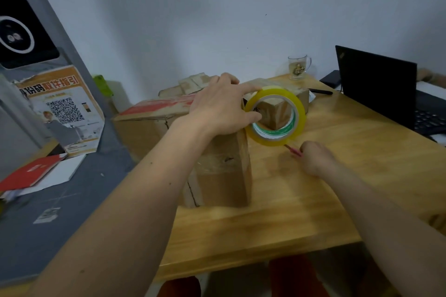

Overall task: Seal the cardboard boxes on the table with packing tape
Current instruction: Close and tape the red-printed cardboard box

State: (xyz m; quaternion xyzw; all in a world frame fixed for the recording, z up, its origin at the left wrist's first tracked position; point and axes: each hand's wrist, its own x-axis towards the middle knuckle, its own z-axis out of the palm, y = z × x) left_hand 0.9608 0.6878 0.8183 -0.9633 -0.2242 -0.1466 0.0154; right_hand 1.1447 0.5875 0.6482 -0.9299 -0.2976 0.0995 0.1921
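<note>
Your left hand (218,106) is holding the roll of packing tape (275,117) by its rim, the thumb curling under the near edge and a finger lying over the top. The roll is standing on edge, raised above the table (313,188), with its open core facing you and tipping slightly to the right, so its axis is running from you toward the wall. It is hanging at the right-hand corner of the large cardboard box (217,164), which is sitting at the table's left edge with its long side running away from you. Through the core you are seeing a corner of a smaller cardboard box (303,99) standing behind.

Your right hand (313,158) is resting low over the table just below the roll, fingers curling around a thin red tool (293,150) whose tip is pointing up and left toward the roll's bottom edge. Only a short length of the tool is showing; the rest is hidden inside your fist, so I cannot tell what it is.

Your left hand is covering much of the large box's top, and the flaps behind it are blurred. Any free strip of tape is too clear to make out. At the right a laptop (376,87) is cut off by the frame, and a glass mug (298,67) is standing near the wall.
</note>
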